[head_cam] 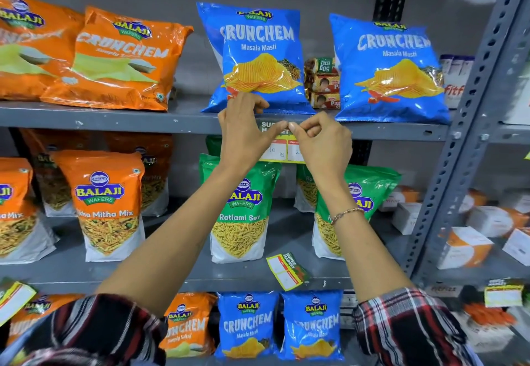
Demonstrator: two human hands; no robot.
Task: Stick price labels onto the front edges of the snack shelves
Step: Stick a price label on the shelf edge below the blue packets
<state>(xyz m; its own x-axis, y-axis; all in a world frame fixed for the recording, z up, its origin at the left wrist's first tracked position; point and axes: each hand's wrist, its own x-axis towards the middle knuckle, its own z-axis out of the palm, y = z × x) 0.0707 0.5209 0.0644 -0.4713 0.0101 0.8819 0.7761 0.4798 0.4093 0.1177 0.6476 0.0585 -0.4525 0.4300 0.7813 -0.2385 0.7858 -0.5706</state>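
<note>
together both hands (286, 133) press label (282, 147) against shelf edge (114, 121).

Layout: top shelf edge (114, 121) w/ price label (282, 144) hanging below chip bag (262, 58).
L hand (243, 133) & R hand (321, 142) meet on label's top; spare label (286, 271) on shelf below, right of Ratlami Sev pouch (239, 210).
</note>
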